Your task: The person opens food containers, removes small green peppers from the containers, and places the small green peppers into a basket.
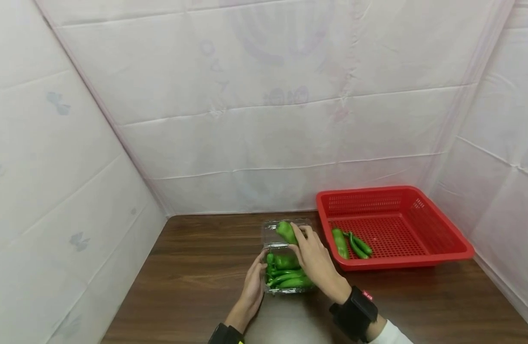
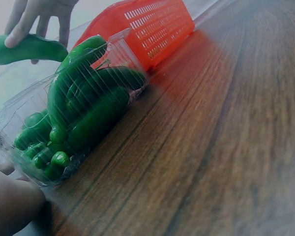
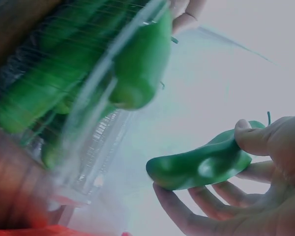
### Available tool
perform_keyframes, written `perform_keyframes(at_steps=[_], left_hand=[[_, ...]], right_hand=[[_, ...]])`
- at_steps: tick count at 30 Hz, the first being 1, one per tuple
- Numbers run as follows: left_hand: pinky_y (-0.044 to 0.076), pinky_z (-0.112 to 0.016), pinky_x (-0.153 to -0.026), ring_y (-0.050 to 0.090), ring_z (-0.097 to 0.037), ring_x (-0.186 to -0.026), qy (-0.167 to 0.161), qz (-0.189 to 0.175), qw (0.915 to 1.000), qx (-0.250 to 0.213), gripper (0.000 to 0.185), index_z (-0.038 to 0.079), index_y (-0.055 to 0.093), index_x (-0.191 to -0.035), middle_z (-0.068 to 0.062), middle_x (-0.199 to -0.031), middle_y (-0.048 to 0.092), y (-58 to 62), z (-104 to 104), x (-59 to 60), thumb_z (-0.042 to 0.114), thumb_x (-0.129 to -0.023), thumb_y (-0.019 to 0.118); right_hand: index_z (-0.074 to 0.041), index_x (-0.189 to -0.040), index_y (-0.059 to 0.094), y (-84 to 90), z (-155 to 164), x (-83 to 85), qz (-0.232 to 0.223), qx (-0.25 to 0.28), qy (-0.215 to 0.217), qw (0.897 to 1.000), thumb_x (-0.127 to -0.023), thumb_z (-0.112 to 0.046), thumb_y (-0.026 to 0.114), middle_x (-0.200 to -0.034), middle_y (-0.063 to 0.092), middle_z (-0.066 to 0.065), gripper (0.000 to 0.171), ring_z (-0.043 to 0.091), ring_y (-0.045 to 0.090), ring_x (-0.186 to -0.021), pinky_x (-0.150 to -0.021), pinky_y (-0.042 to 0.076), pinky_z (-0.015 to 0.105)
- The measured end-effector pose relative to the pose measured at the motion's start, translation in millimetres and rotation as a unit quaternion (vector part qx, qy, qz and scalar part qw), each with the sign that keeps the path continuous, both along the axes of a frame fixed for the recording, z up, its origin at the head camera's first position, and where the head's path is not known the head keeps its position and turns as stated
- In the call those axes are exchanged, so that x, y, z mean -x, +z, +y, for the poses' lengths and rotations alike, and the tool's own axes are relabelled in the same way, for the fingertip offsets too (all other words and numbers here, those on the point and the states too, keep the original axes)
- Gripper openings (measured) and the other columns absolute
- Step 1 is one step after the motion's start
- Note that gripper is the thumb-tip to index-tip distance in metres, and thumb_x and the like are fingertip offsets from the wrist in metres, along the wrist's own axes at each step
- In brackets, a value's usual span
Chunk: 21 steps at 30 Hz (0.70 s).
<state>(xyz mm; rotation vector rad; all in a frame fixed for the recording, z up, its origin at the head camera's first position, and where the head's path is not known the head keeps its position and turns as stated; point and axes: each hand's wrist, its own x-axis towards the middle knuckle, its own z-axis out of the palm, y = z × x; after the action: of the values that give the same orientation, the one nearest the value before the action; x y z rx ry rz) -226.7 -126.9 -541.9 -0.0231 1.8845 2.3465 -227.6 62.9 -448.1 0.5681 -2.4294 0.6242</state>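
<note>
The right hand point(image 1: 314, 258) pinches 1 bulky green pepper point(image 1: 285, 231) between thumb and fingers, above 1 clear plastic clamshell point(image 1: 289, 290). The left hand point(image 1: 253, 285) touches the clamshell's left side; its finger curl I cannot tell. Overlapping green chillies point(image 1: 289, 278) inside defy counting. Right of it, 1 red basket point(image 1: 401, 263) holds 3 green peppers point(image 1: 340, 242), 2 slim.

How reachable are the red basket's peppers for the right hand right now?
Probably not: the right hand holds a green pepper, so it would likely need freeing first. The open red basket nearby otherwise leaves the way free.
</note>
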Motion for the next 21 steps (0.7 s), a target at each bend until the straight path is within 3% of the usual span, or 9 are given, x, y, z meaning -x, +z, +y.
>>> perform_keyframes(at_steps=[8, 15, 21], left_hand=[[-0.004, -0.065, -0.126, -0.006, -0.042, -0.158, 0.002, 0.004, 1.0000, 0.002, 0.062, 0.004, 0.027, -0.161, -0.017, -0.172, 0.011, -2.1, 2.7, 1.7, 0.016, -0.102, 0.041], [-0.006, -0.065, -0.126, -0.008, -0.041, -0.159, -0.002, 0.008, 0.9999, -0.006, 0.062, 0.003, 0.027, -0.160, -0.017, -0.173, 0.008, -1.0, 2.7, 0.9, 0.015, -0.101, 0.041], [-0.006, -0.066, -0.125, -0.008, -0.043, -0.158, 0.003, 0.010, 0.9999, -0.003, 0.062, 0.002, 0.026, -0.160, -0.018, -0.172, 0.008, -0.7, 0.6, 0.3, 0.014, -0.101, 0.041]], right_hand=[[-0.005, -0.148, 0.050, 14.3, 3.5, 2.6, 0.005, -0.003, -0.006, 1.000, -0.097, -0.022, 0.068, -0.120, 0.058, 0.018, 0.056, 0.025, 0.060, -0.087, -0.052, 0.041, 0.021], [0.001, -0.141, 0.054, 12.8, 6.8, 1.5, 0.008, 0.022, -0.024, 0.999, -0.096, -0.022, 0.070, -0.120, 0.060, 0.022, 0.053, 0.032, 0.063, -0.092, -0.056, 0.053, 0.033], [0.003, -0.142, 0.052, 10.0, 8.9, 1.3, -0.010, 0.042, -0.027, 0.999, -0.098, -0.023, 0.066, -0.120, 0.059, 0.023, 0.053, 0.033, 0.063, -0.095, -0.056, 0.052, 0.033]])
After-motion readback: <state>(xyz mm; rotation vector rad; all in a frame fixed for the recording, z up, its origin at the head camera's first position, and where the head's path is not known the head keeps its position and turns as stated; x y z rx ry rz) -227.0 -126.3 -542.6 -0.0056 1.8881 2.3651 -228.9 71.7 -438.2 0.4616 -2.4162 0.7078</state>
